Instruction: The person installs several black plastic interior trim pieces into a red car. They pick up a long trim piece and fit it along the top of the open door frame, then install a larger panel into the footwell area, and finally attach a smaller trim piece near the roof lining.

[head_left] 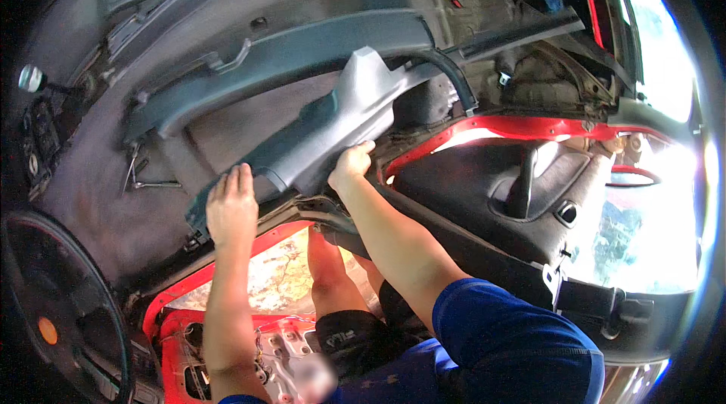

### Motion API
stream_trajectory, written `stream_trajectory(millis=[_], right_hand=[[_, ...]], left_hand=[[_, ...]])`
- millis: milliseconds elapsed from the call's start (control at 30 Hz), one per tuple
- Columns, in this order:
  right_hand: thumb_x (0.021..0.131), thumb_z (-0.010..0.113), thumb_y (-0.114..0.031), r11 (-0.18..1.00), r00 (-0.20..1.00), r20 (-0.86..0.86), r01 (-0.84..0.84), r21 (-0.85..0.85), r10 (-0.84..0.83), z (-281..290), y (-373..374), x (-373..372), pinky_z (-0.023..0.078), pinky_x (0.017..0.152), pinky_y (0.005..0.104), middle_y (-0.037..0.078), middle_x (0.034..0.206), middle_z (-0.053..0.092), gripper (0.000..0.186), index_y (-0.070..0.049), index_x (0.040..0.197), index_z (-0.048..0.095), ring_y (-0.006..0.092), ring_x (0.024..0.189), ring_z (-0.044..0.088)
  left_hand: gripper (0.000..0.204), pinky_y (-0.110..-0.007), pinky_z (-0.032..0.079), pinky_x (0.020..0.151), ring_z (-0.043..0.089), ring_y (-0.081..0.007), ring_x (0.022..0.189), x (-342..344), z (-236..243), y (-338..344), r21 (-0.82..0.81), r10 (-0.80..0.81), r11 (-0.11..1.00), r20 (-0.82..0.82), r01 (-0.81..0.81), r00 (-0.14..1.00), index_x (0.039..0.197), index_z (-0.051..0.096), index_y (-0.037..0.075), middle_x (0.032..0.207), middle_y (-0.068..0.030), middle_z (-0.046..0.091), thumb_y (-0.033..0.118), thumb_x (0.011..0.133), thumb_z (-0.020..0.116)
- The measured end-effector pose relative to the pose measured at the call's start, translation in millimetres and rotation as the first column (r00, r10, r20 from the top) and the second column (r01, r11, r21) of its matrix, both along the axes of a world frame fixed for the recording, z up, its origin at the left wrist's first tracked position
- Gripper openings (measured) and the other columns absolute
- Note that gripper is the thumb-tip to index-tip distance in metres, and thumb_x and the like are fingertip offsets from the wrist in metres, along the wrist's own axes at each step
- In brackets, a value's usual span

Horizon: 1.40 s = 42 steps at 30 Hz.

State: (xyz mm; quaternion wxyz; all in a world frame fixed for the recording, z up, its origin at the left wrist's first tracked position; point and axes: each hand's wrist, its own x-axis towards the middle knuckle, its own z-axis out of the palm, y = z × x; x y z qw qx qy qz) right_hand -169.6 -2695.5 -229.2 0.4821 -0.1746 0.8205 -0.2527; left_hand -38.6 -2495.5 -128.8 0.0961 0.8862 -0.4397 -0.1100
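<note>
A long grey plastic car trim panel (333,120) lies at a slant along the door sill, broad at its lower left end, with a raised middle and a narrow arm reaching up to the right. My left hand (233,207) rests flat on the lower left end, fingers stretched across its top. Farther along, my right hand (352,168) grips the near edge, thumb side up; its other fingers are mostly hidden behind the panel. Behind it stretches another long dark grey trim piece (325,37) on the carpeted floor.
Wrenches (151,183) lie on the carpet left of the panel. A steering wheel (64,313) fills the lower left. Red door frame (491,128) edges curve nearby, with a black inner door panel (484,185) on the right. A seat belt buckle part (550,279) hangs at lower right.
</note>
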Motion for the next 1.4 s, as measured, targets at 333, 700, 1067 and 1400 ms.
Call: stream_trajectory(millis=[333, 700, 1067, 1400], right_hand=[[0.102, 0.034, -0.076, 0.893, 0.949, 0.315, 0.115, -0.435, 0.031, 22.0, -219.7, -100.5, 0.036, 0.117, 0.0465, 0.018, 0.155, 0.049, 0.091, -0.001, 0.154, 0.041, 0.0325, 0.135, 0.050], [0.065, 0.091, -0.065, 0.884, 0.861, -0.505, -0.189, -0.429, -0.061, 85.5, -371.7, -219.8, 0.045, 0.111, 0.0505, 0.029, 0.145, 0.055, 0.128, 0.013, 0.150, 0.035, 0.0388, 0.128, 0.059], [0.076, 0.086, -0.038, 0.897, 0.799, -0.596, -0.318, -0.307, 0.079, -46.3, -310.8, -206.2, 0.025, 0.125, 0.0448, 0.023, 0.170, 0.019, 0.125, -0.001, 0.165, 0.007, 0.0371, 0.154, 0.024], [0.088, 0.072, -0.058, 0.943, 0.660, -0.676, -0.179, 0.282, 0.328, -92.8, -358.0, -244.4, 0.042, 0.114, 0.0582, 0.025, 0.161, 0.040, 0.096, -0.001, 0.157, 0.039, 0.0427, 0.147, 0.042]], left_hand=[[0.033, -0.042, 0.059, 0.093, 0.073, -0.0301, 0.110, 9.9, 16.5, -42.1, -0.242, -0.177, 0.949, 0.131, 0.205, 0.975, 0.127, 0.069, 0.004, 0.125, -0.0123, 0.073, 0.006, 0.095, 0.063], [0.039, -0.043, 0.057, 0.093, 0.071, -0.0310, 0.111, -113.3, -2.5, -143.7, -0.292, -0.250, 0.937, -0.182, 0.190, 0.951, 0.128, 0.067, 0.002, 0.126, -0.0140, 0.072, 0.007, 0.090, 0.062], [0.037, -0.046, 0.053, 0.101, 0.066, -0.0332, 0.118, -124.8, -60.4, -108.5, -0.132, -0.121, 0.988, -0.289, 0.086, 0.950, 0.128, 0.070, 0.004, 0.130, -0.0123, 0.070, 0.009, 0.091, 0.067], [0.035, -0.046, 0.050, 0.108, 0.066, -0.0340, 0.122, -147.5, -88.2, -165.0, -0.083, -0.172, 0.985, -0.391, 0.152, 0.904, 0.127, 0.071, 0.006, 0.132, -0.0107, 0.070, 0.008, 0.094, 0.062]])
